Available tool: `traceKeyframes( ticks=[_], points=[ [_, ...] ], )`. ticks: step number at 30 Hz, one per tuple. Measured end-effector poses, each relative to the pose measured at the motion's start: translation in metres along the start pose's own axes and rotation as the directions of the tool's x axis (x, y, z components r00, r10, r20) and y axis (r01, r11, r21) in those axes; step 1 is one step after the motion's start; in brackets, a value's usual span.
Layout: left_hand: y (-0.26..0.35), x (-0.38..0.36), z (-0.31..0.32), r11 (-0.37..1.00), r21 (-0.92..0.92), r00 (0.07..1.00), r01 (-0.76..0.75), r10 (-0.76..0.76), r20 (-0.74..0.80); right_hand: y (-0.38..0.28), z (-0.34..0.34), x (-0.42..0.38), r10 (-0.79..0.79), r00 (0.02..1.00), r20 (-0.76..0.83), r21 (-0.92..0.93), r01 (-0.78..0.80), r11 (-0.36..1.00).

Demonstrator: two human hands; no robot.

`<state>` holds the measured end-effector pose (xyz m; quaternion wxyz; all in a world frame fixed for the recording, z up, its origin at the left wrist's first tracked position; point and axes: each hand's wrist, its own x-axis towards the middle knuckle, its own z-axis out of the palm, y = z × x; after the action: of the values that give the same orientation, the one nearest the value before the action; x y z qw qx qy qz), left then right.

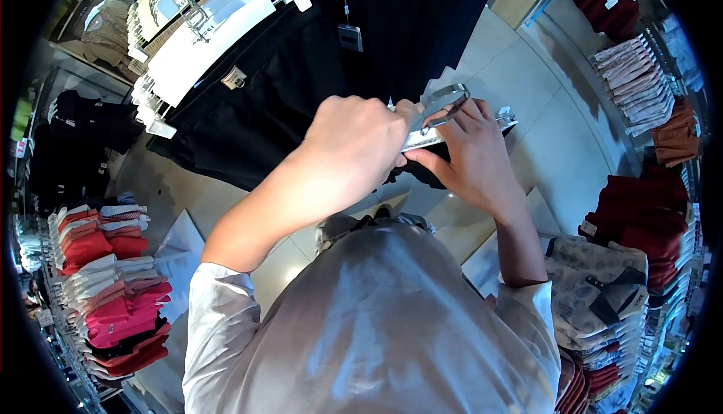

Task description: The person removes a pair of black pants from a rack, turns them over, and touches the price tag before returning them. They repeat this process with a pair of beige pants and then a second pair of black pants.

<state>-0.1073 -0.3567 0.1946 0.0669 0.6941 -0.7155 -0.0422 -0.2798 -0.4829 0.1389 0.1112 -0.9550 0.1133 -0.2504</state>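
In front of my chest, both hands are on a white clip hanger [423,138] with a shiny metal hook [456,94] on top. My left hand [354,146] is closed around its left end, with the knuckles facing up. My right hand [478,150] pinches the bar further right, thumb below and fingers over the top. A black garment [426,171] shows below the bar, mostly hidden by my hands. Just beyond hang black bottoms [282,67] on a rack, under white hangers [215,33] with metal hooks.
Folded red, white and pink clothes [124,305] hang along the left side. Dark red garments [633,222] and a patterned grey shirt [599,290] hang on the right. Pale floor tiles [527,75] run between the displays. A small tag [350,37] dangles from the rack ahead.
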Motion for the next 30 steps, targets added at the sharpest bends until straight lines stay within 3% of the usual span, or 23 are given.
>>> traceKeyframes(
  ticks=[2, 4, 6, 8, 10, 12, 13, 14, 15, 16, 17, 18, 20, 21, 22, 24, 25, 26, 28, 30],
  points=[
    [-0.002, -0.010, -0.021, 0.991, -0.098, 0.995, 0.095, -0.092, 0.033, 0.006, -0.003, -0.002, 0.002, 1.000, 0.026, -0.061, -0.001, 0.998],
    [-0.015, -0.022, -0.026, 0.942, -0.336, 0.953, 0.002, -0.104, -0.284, 0.017, -0.006, -0.006, 0.010, 0.999, 0.051, -0.124, -0.004, 0.992],
    [-0.021, -0.033, -0.033, 0.804, -0.593, 0.880, 0.047, -0.314, -0.356, 0.032, -0.010, -0.011, 0.025, 0.999, -0.048, -0.142, -0.031, 0.989],
    [-0.039, -0.042, -0.024, 0.662, -0.748, 0.862, 0.059, -0.412, -0.296, 0.041, -0.024, -0.009, 0.010, 0.996, -0.091, -0.112, -0.021, 0.994],
    [-0.053, -0.045, -0.002, 0.464, -0.885, 0.888, 0.043, -0.423, -0.179, 0.051, -0.036, -0.006, 0.090, 0.951, -0.294, -0.076, -0.117, 0.990],
    [-0.060, -0.046, 0.028, 0.376, -0.924, 0.926, 0.076, -0.370, -0.075, 0.081, -0.040, 0.001, 0.021, 0.825, -0.565, -0.010, -0.032, 0.999],
    [-0.061, -0.047, 0.046, 0.383, -0.916, 0.935, 0.121, -0.353, -0.024, 0.106, -0.038, 0.007, -0.253, 0.673, -0.695, -0.161, 0.198, 0.967],
    [-0.062, -0.046, 0.066, 0.391, -0.906, 0.942, 0.165, -0.335, 0.028, 0.128, -0.040, 0.007, -0.182, 0.587, -0.789, -0.076, 0.201, 0.977],
    [-0.062, -0.044, 0.087, 0.405, -0.900, 0.948, 0.164, -0.318, 0.029, 0.189, -0.062, -0.015, -0.220, 0.711, -0.668, -0.040, 0.261, 0.964],
    [-0.059, -0.043, 0.106, 0.418, -0.894, 0.953, 0.162, -0.300, 0.032, 0.263, -0.113, -0.002, -0.490, 0.759, -0.429, 0.228, 0.616, 0.754],
    [-0.055, -0.043, 0.120, 0.419, -0.890, 0.955, 0.182, -0.289, 0.060, 0.305, -0.088, -0.050, 0.041, 0.775, -0.630, 0.702, 0.547, 0.457],
    [-0.051, -0.041, 0.133, 0.491, -0.846, 0.961, 0.208, -0.265, 0.082, 0.266, -0.082, -0.040, 0.166, 0.773, -0.612, 0.788, 0.577, 0.214],
    [-0.035, -0.038, 0.161, 0.450, -0.855, 0.960, 0.256, -0.224, 0.170, 0.238, -0.087, -0.024, 0.222, 0.782, -0.582, 0.796, 0.604, -0.036],
    [-0.029, -0.040, 0.196, 0.439, -0.877, 0.976, 0.194, -0.175, 0.128, 0.228, -0.091, -0.011, 0.226, 0.781, -0.583, 0.778, 0.616, -0.123],
    [-0.020, -0.041, 0.213, 0.424, -0.877, 0.974, 0.226, -0.127, 0.189, 0.217, -0.089, 0.005, 0.231, 0.772, -0.592, 0.758, 0.631, -0.167],
    [-0.003, -0.044, 0.238, 0.385, -0.899, 0.975, 0.210, -0.011, 0.223, 0.212, -0.084, 0.044, 0.078, 0.748, -0.659, 0.702, 0.649, -0.293],
    [0.003, -0.043, 0.241, 0.362, -0.911, 0.976, 0.197, 0.019, 0.219, 0.216, -0.077, 0.059, 0.105, 0.681, -0.725, 0.651, 0.727, -0.219],
    [0.008, -0.040, 0.242, 0.339, -0.922, 0.976, 0.185, 0.049, 0.214, 0.214, -0.071, 0.060, 0.281, 0.659, -0.698, 0.630, 0.751, -0.196],
    [0.012, -0.031, 0.209, 0.287, -0.933, 0.970, 0.219, 0.045, 0.241, 0.155, -0.077, 0.085, 0.212, 0.767, -0.606, 0.652, 0.631, -0.421],
    [0.010, -0.022, 0.187, 0.298, -0.939, 0.984, 0.174, -0.084, 0.155, 0.126, -0.078, 0.092, 0.262, 0.823, -0.504, 0.715, 0.567, -0.409]
  ],
)
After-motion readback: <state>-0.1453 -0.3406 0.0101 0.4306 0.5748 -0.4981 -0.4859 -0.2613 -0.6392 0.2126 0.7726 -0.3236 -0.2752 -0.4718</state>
